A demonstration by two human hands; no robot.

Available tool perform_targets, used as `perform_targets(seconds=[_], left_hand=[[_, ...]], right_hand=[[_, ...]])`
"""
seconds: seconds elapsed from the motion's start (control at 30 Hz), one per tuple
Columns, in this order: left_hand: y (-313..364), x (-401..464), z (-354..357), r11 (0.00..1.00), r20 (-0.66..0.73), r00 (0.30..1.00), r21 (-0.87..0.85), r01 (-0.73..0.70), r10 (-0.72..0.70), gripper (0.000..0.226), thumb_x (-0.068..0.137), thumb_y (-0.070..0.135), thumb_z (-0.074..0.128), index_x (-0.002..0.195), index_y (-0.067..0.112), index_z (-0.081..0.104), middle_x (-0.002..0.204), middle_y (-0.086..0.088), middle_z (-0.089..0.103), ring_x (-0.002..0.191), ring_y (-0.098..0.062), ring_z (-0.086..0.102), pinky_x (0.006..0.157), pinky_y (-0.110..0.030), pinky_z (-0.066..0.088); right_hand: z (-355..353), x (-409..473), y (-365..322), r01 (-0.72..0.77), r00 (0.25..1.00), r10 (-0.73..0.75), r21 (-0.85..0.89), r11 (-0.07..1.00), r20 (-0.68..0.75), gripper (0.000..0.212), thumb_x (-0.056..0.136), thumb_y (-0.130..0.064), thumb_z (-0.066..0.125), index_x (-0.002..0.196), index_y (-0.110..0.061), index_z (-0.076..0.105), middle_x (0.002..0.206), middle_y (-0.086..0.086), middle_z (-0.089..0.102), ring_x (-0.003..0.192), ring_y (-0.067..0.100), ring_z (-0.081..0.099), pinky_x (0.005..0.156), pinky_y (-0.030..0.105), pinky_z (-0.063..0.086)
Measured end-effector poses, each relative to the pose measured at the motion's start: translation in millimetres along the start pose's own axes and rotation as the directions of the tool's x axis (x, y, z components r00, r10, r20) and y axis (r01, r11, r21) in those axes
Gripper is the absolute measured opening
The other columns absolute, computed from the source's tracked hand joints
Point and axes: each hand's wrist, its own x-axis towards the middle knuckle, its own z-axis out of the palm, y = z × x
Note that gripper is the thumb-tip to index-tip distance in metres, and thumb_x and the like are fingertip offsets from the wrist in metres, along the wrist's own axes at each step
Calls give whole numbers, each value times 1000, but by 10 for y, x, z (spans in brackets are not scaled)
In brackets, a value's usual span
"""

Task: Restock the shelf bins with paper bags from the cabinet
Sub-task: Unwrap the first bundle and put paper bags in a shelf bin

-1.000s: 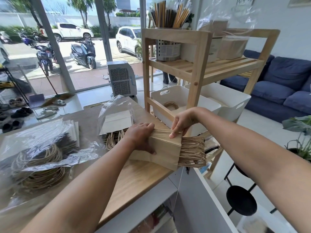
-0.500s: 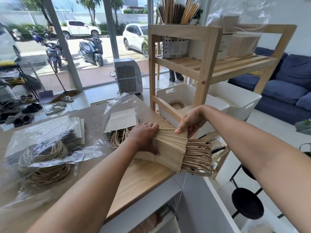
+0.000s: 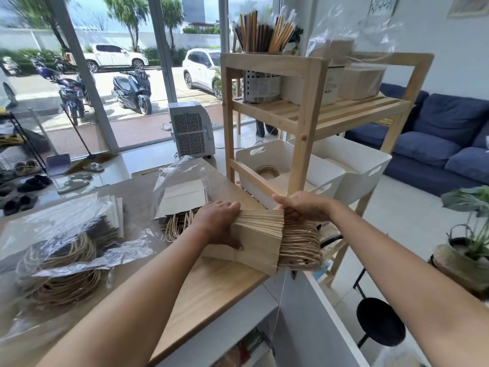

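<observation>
Head view: a thick stack of flat brown paper bags with twisted paper handles [image 3: 258, 235] is held between both hands at the right near corner of the light wooden counter [image 3: 211, 290]. The left hand [image 3: 218, 221] grips the closed end of the stack; its fingers [image 3: 232, 207] lie over the top edges of the bags and the thumb presses on the near flat face. The right hand [image 3: 304, 206] is closed on the far top edge, just where the paper ends and the handles start, with its fingers curled over the edges. The bunch of handles hangs out to the right, past the counter edge. The lower left part of the stack seems to touch the counter, but I cannot tell this surely.

Just left of the stack lies an open clear plastic wrapper with more brown paper bags [image 3: 182, 197], touching the left wrist area. At the far left of the counter there is another clear plastic pack of bags with coiled handles [image 3: 60, 250].

Behind the hands stands a light wooden shelf rack [image 3: 307, 115]. On its lower level sit two white plastic bins; the left bin [image 3: 267, 157] has some bags with handles inside, and the right bin [image 3: 365, 165] stands beside it, touching. A dark blue sofa [image 3: 444, 139] is at the far right.
</observation>
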Motion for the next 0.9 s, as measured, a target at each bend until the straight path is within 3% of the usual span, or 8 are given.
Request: perform_targets(seconds=[0.07,0.17,0.27,0.5,0.57,0.63,0.7,0.9], left_hand=[[15,-4,-19,1000,-6,1000,-13,14,-14,80,56,64,79,114,18,48,118,-1,61,111,-22,57,92,-33,43],[13,13,-31,996,-12,997,-49,69,-70,75,57,65,78,110,19,50,113,0,63,105,-23,60,83,-32,46],[-57,-5,-20,977,-60,986,-154,146,-157,73,54,66,78,104,21,51,108,-1,65,100,-25,61,77,-32,46],[-139,-157,-6,717,-127,934,-678,164,-334,75,36,67,83,90,20,62,88,2,68,82,-20,64,69,-34,54],[-121,-201,12,594,-113,918,-790,150,-381,72,36,61,86,90,18,65,85,4,70,79,-17,67,67,-35,56],[-101,-226,31,468,-69,911,-872,143,-407,74,34,60,88,93,21,68,87,6,73,81,-14,70,72,-35,60],[-80,-222,75,366,-34,915,-922,127,-403,71,35,57,90,95,26,69,90,7,75,86,-14,72,79,-36,60],[75,-222,154,306,-37,900,-946,108,-435,41,66,42,85,97,33,59,86,18,65,79,3,62,62,-5,49]], right_hand=[[83,-236,41,152,968,-177,-144,978,-180,67,77,-74,50,98,-15,73,92,-5,72,87,12,65,87,30,47],[279,-523,204,212,906,-264,-187,959,-330,96,60,-82,58,140,-28,48,142,-5,51,128,13,49,109,40,39],[446,-690,388,212,851,-265,-165,963,-454,120,52,-83,63,152,-31,22,156,-5,30,140,14,34,115,42,32],[637,-608,427,363,816,-168,265,893,-553,126,70,-30,82,153,-24,-13,161,-1,10,146,14,20,109,23,22],[633,-485,385,317,895,-178,304,898,-410,122,71,-30,82,154,-21,-7,158,5,20,145,21,25,113,29,24],[585,-406,315,310,929,-201,357,881,-311,112,63,-39,87,151,-16,20,123,2,54,122,23,52,104,30,40],[498,-366,210,370,915,-245,428,825,-320,72,68,-24,86,130,-12,51,102,1,66,103,22,62,86,26,52],[253,-426,-133,466,861,-349,299,832,-371,59,72,-6,80,127,-16,59,119,12,64,113,19,61,82,24,57]])
